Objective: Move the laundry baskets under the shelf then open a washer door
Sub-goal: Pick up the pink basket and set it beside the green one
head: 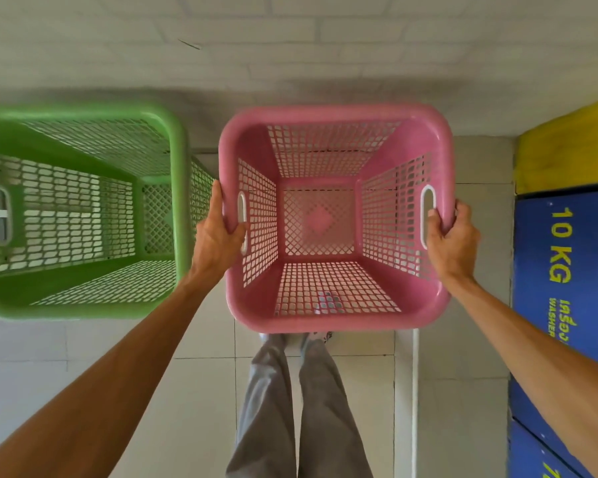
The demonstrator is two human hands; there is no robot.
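Note:
An empty pink laundry basket [335, 115] with mesh walls is straight below me, over the tiled floor. My left hand [218, 229] grips its left rim beside the white handle slot. My right hand [453, 236] grips the right rim, fingers through the other handle slot. To the left stands an empty green laundry basket [180, 174], close to the pink one but apart from it. A blue washer [563, 270] with yellow "10 KG" lettering and a yellow top fills the right edge; its door is not in view.
A white brick wall [290, 46] runs along the top. My legs in grey trousers [290, 408] stand just behind the pink basket. A white strip [415, 391] runs on the pale floor tiles [194, 408] near the washer.

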